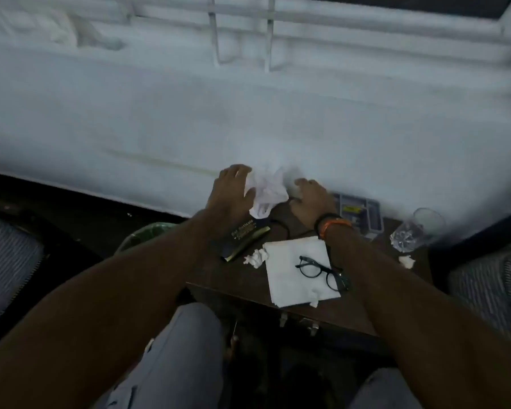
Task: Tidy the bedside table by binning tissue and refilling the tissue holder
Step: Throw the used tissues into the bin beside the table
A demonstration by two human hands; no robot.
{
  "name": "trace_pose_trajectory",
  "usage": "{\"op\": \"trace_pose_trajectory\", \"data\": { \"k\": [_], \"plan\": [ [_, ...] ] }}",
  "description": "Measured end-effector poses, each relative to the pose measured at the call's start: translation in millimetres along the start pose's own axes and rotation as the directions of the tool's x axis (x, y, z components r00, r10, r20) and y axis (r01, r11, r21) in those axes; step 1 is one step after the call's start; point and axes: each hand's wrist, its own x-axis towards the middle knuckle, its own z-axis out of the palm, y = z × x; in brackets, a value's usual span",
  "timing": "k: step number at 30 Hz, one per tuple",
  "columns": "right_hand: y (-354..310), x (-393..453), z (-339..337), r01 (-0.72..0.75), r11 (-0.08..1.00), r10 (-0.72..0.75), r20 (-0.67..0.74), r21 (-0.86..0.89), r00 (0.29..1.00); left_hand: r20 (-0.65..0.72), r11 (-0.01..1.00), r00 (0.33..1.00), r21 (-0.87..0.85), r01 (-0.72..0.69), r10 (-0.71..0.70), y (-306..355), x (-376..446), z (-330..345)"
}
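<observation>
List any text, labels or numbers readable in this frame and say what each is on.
Dark case by the left hand: pale lettering, too blurred to read.
Clear box past the right hand: yellow label, too small to read.
Nothing else carries text.

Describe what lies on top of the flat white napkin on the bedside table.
A pair of black-framed glasses lies on the flat white napkin. The right forearm crosses over its right edge, so what lies on that strip cannot be seen.
</observation>
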Motion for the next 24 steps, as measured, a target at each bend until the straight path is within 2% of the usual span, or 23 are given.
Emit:
{"op": "trace_pose_trajectory", "data": {
  "k": [2, 4, 6, 7, 10, 13, 15, 17, 19, 22, 24],
  "plan": [
    [-5.7, 0.0, 1.9, -0.086, 0.994, 0.085, 0.012, 0.07, 0.996, 0.008, 0.98, 0.984, -0.085, 0.177, -0.177, -11.9, 1.7, -0.8],
    [-8.8, 0.8, 7.8, -0.161, 0.976, 0.156, 0.047, 0.146, 0.987, 0.151, 0.933, 0.936, -0.126, 0.338, -0.318, -27.2, 5.2, 10.3],
    [-12.4, 5.5, 12.1, -0.189, 0.959, 0.178, 0.068, 0.211, 0.982, 0.266, 0.936, 0.915, -0.097, 0.337, -0.302, -51.7, 17.9, 37.8],
    [-13.8, 7.7, 13.9, -0.184, 0.955, 0.172, 0.072, 0.234, 0.983, 0.295, 0.945, 0.912, -0.071, 0.319, -0.286, -42.9, 17.5, 32.4],
    [-13.5, 16.6, 22.1, -0.189, 0.942, 0.175, 0.074, 0.277, 0.982, 0.337, 0.901, 0.881, -0.164, 0.403, -0.332, -24.7, 24.2, 33.9],
    [-8.6, 29.9, 30.0, -0.239, 0.877, 0.23, 0.073, 0.416, 0.971, 0.344, 0.883, 0.867, -0.174, 0.435, -0.36, -17.2, 34.7, 37.8],
    [-6.1, 38.4, 34.5, -0.28, 0.828, 0.259, 0.112, 0.486, 0.959, 0.316, 0.851, 0.881, -0.283, 0.443, -0.353, -22.4, 38.8, 43.4],
    [-3.5, 45.5, 39.3, -0.31, 0.781, 0.266, 0.161, 0.542, 0.951, 0.301, 0.738, 0.879, -0.479, 0.475, -0.37, -25.4, 39.3, 46.4],
    [-6.7, 49.2, 43.1, -0.338, 0.707, 0.249, 0.229, 0.622, 0.941, 0.336, 0.652, 0.873, -0.58, 0.488, -0.354, -27.0, 38.8, 46.4],
    [-11.5, 53.8, 49.5, -0.404, 0.625, 0.257, 0.312, 0.668, 0.915, 0.327, 0.624, 0.872, -0.61, 0.489, -0.364, -28.5, 39.8, 41.6],
    [-14.5, 56.2, 53.0, -0.406, 0.618, 0.267, 0.306, 0.673, 0.914, 0.288, 0.615, 0.879, -0.63, 0.473, -0.381, -35.3, 40.6, 40.7]
  ]
}}
